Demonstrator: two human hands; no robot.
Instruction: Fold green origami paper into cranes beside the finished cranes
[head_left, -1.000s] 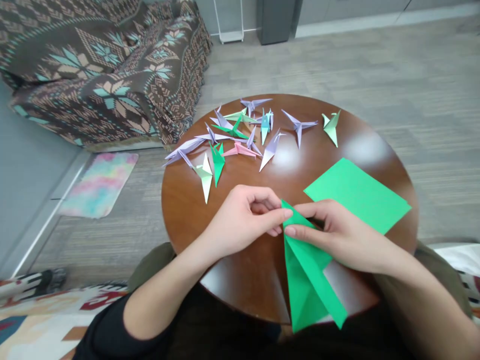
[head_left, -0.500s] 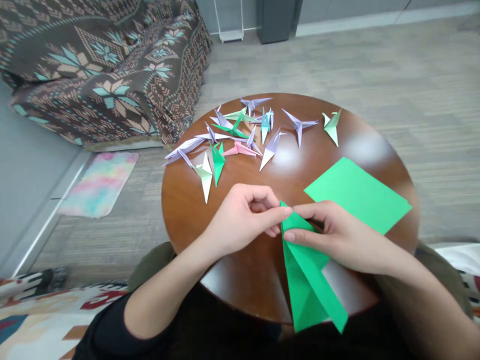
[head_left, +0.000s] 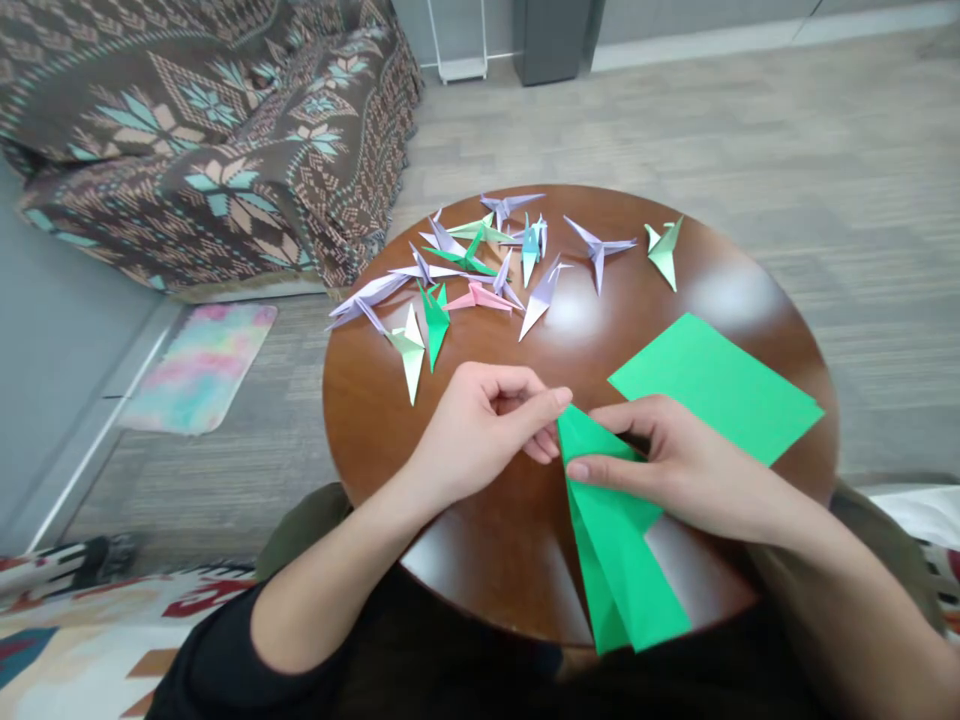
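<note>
A long, narrow folded green paper (head_left: 619,545) lies on the round brown table (head_left: 390,400), its tail reaching past the near edge. My left hand (head_left: 480,430) pinches the paper's upper tip between thumb and fingers. My right hand (head_left: 664,465) presses and grips the same upper part from the right, thumb on top. Both hands are closed on it.
A flat green paper sheet (head_left: 712,385) lies to the right of my hands. Several folded paper cranes (head_left: 480,265) in purple, green, pink and teal are spread over the far half of the table. A patterned sofa (head_left: 202,130) stands at the far left, a pastel mat (head_left: 199,365) on the floor.
The lower flaps of the folded green paper have drawn together, so it looks narrower. My left hand's fingers have shifted a little left and up at the tip.
</note>
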